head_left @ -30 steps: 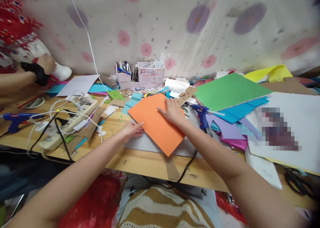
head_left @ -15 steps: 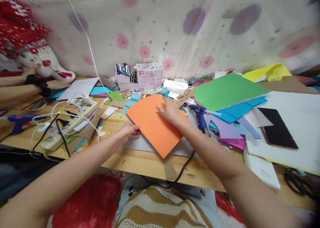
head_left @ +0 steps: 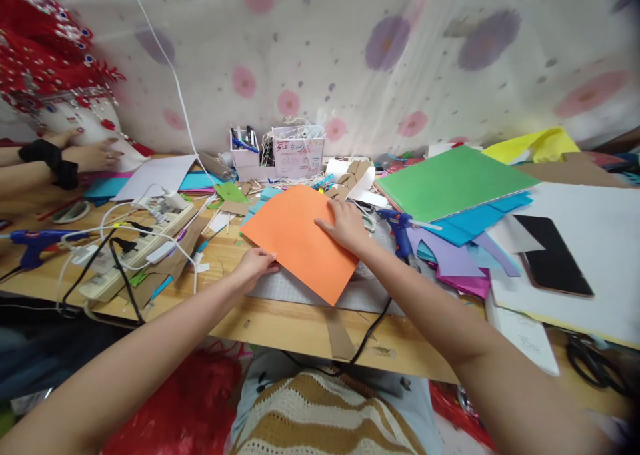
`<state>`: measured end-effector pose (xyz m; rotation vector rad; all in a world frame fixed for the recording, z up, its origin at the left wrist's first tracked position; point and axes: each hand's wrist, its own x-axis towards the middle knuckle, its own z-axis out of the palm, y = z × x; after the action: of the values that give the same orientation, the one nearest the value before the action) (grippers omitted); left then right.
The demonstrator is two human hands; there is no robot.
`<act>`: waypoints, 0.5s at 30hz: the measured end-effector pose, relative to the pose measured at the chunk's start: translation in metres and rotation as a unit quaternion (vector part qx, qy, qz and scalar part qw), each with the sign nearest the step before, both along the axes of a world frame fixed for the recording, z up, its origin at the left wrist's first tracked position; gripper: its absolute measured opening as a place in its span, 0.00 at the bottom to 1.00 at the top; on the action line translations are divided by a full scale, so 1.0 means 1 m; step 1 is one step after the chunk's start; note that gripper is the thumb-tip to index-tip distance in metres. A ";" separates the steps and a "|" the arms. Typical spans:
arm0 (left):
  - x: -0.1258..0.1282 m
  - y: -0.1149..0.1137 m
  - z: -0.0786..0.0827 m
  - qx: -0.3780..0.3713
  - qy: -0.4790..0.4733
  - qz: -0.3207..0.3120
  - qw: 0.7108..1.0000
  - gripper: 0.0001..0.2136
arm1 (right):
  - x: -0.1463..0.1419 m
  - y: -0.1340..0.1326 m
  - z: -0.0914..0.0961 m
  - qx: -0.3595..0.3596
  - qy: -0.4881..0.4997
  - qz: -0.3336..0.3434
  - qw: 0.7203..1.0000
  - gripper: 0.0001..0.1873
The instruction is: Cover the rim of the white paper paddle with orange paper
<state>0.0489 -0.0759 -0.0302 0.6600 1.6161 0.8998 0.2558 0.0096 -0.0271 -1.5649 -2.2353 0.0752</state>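
Near the back edge of the table (head_left: 225,316), a small box (head_left: 244,157) holds pens (head_left: 244,135). Nearer the front edge, the left hand (head_left: 256,266) pinches the orange paper (head_left: 300,238), mid-table. Behind, a larger box (head_left: 299,160) holds tangled wires (head_left: 301,130). The right hand (head_left: 346,225) lies palm-down across the paper's right side; whether it grips, I cannot tell.

The left forearm (head_left: 150,358) extends from the lower left and the right forearm (head_left: 425,298) from the lower right, both bare, slanting inward and continued by nearly straight wrists (head_left: 237,279). The left hand (head_left: 256,265), nearer to the body, is gathered, its thumb (head_left: 267,258) uppermost and close over the fingers (head_left: 273,267); the right hand (head_left: 349,226), farther forward, shows its back, thumb spread from the fingers.
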 end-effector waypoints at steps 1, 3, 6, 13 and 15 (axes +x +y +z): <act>0.000 -0.001 -0.001 0.004 0.001 0.002 1.000 0.03 | 0.000 -0.001 0.000 0.008 0.003 0.002 1.000 0.28; 0.002 -0.002 -0.003 0.012 0.008 0.009 1.000 0.06 | 0.001 -0.002 0.001 0.021 0.007 0.003 1.000 0.30; 0.004 -0.004 -0.004 0.024 0.028 0.024 0.999 0.10 | 0.002 0.001 0.002 0.037 0.007 0.006 0.999 0.32; 0.001 -0.005 0.005 0.031 0.032 0.009 0.999 0.06 | 0.002 0.006 0.021 0.029 -0.022 0.022 0.999 0.37; 0.000 -0.004 0.006 0.049 0.074 0.011 0.996 0.06 | -0.004 -0.009 0.029 0.018 -0.024 0.076 0.997 0.37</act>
<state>0.0489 -0.0802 -0.0238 0.7940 1.7209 0.9690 0.2519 0.0006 0.0023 -1.3910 -2.3762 0.0395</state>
